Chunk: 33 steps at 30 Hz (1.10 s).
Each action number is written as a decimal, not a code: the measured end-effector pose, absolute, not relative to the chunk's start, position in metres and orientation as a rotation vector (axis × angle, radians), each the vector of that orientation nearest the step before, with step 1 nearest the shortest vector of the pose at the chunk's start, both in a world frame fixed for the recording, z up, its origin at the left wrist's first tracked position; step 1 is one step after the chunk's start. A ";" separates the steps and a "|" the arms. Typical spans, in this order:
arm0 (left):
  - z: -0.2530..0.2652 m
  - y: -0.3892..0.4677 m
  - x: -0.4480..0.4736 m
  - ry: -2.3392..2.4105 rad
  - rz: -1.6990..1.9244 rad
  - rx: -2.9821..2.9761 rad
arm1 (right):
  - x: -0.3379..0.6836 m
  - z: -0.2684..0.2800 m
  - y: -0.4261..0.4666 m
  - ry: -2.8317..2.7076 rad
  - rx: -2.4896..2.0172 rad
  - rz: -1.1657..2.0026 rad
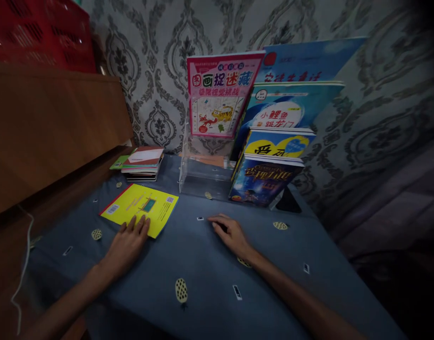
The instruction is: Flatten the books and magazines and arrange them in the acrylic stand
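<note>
My left hand (130, 241) lies on the lower edge of a thin yellow book (146, 203), its fingers apart and flat on the cover. The book is face down on the table, with a barcode at its left and a small green board picture in the middle. My right hand (231, 233) rests on the tablecloth to the right of the book, fingers loosely bent, a gap between thumb and forefinger, and nothing in it. A clear acrylic book stand (203, 172) is beyond both hands. A pink picture book (220, 94) leans in its upper left part.
Several books stand in tiers at the stand's right, a dark blue one (266, 182) in front. A stack of small books (143, 165) sits at the back left. A wooden cabinet (54, 132) with a red basket (43, 38) borders the left; a patterned wall (160, 94) stands behind.
</note>
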<state>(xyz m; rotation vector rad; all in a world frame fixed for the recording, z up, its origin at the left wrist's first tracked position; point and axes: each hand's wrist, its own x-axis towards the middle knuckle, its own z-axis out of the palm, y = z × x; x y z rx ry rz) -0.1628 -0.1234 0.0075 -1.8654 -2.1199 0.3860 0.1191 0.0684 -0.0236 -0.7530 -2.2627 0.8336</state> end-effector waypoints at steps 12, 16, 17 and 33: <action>-0.015 -0.134 -0.098 -1.987 0.238 -2.058 | 0.120 -0.005 0.050 -2.272 -0.532 0.673; -0.022 -0.138 -0.071 -1.864 0.118 -2.311 | 0.126 -0.004 0.053 -2.346 -0.551 0.598; -0.023 -0.141 -0.063 -1.814 0.105 -2.379 | 0.129 -0.004 0.055 -2.362 -0.564 0.595; 0.030 -0.122 -0.109 -1.163 0.041 -3.022 | 0.181 -0.006 -0.001 -2.330 -0.990 0.644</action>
